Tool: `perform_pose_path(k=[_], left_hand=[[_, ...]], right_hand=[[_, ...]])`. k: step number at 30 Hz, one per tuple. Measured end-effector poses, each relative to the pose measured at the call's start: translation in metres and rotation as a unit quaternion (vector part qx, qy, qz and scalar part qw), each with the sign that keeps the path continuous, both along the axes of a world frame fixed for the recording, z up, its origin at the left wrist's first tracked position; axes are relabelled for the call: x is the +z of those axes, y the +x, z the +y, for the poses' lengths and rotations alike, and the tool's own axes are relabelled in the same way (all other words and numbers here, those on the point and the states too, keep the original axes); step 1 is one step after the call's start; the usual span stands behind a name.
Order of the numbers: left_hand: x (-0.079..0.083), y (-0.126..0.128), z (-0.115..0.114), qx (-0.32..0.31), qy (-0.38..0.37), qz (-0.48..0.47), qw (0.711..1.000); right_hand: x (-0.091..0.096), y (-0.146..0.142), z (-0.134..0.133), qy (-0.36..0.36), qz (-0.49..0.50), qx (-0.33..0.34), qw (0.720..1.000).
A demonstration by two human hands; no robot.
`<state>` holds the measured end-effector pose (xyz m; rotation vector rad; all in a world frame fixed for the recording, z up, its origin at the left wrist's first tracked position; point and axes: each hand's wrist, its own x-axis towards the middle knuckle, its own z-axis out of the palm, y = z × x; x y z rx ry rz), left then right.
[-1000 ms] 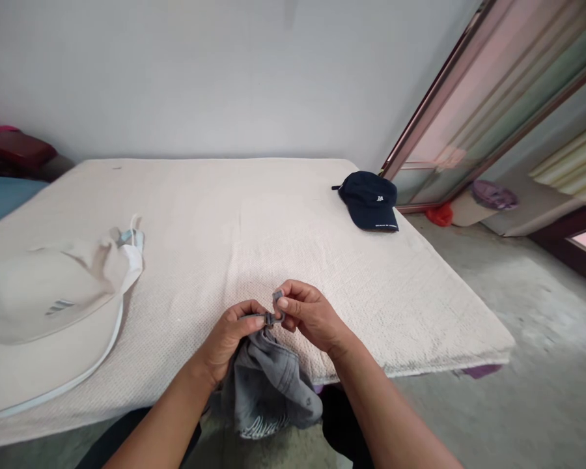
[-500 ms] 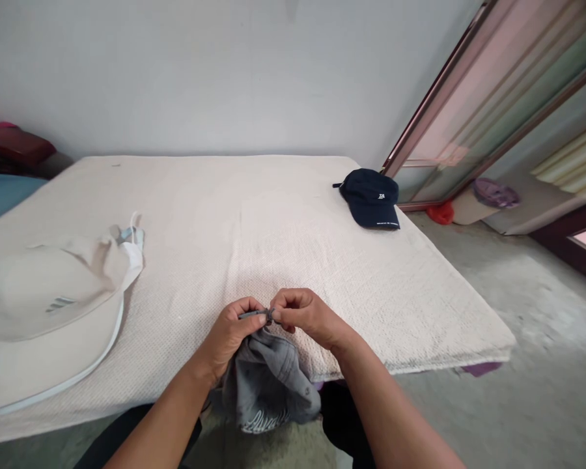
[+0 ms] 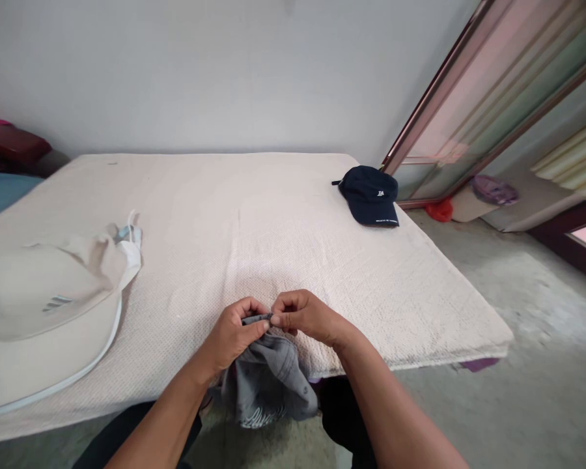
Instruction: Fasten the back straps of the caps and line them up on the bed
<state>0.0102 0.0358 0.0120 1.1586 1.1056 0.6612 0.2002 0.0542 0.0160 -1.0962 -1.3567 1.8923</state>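
Note:
A grey cap (image 3: 268, 384) hangs over the near edge of the cream bed cover (image 3: 254, 221), its crown drooping towards my lap. My left hand (image 3: 234, 335) and my right hand (image 3: 305, 316) meet above it. Both are closed in a pinch on the cap's grey back strap, fingertips touching at the middle. The strap's buckle is hidden between my fingers.
A cream wide-brimmed hat (image 3: 43, 312) with a white edge lies at the left of the bed. A navy cap (image 3: 371, 195) sits at the far right corner. A glass sliding door (image 3: 493, 117) leans on the right, above a bare concrete floor (image 3: 532, 352).
My right hand has come down and closed in against the left. The strap end that stood up between my fingers now lies flat and hidden in the pinch.

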Motion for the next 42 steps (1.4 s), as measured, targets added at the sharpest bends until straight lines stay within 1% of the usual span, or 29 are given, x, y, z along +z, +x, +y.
perform_pose_path(k=[6, 8, 10, 16, 24, 28, 33, 37, 39, 42], left_hand=[[-0.006, 0.005, -0.001, 0.047, 0.119, 0.031, 0.991], [-0.006, 0.006, -0.001, 0.045, 0.145, 0.045, 0.987], [-0.005, 0.006, -0.001, 0.043, 0.151, 0.054, 0.986], [0.000, 0.004, 0.000, 0.047, 0.138, 0.067, 0.987], [-0.002, 0.004, 0.003, 0.078, 0.114, 0.094, 0.986], [0.001, 0.007, 0.003, 0.080, 0.105, 0.081, 0.988], [0.004, 0.011, 0.003, 0.103, 0.089, 0.075, 0.988], [0.002, 0.012, 0.002, 0.113, 0.074, 0.054, 0.989], [0.002, 0.012, 0.001, 0.119, 0.048, 0.029, 0.991], [0.002, 0.012, -0.001, 0.129, -0.005, -0.020, 0.991]], right_hand=[[-0.008, 0.002, 0.003, -0.004, 0.000, -0.009, 1.000], [-0.010, 0.001, 0.003, -0.001, 0.001, -0.015, 1.000], [-0.011, -0.001, 0.004, 0.000, 0.004, -0.022, 1.000], [-0.016, -0.006, 0.004, 0.011, 0.008, -0.033, 0.999], [-0.021, -0.012, 0.003, 0.045, 0.005, -0.049, 0.998], [-0.024, -0.013, 0.003, 0.050, 0.005, -0.050, 0.997], [-0.026, -0.014, 0.004, 0.046, 0.002, -0.048, 0.998], [-0.023, -0.012, 0.004, 0.043, 0.036, -0.037, 0.998], [-0.021, -0.011, 0.004, 0.064, 0.037, -0.024, 0.997], [-0.017, -0.009, 0.002, 0.131, -0.026, -0.007, 0.991]])
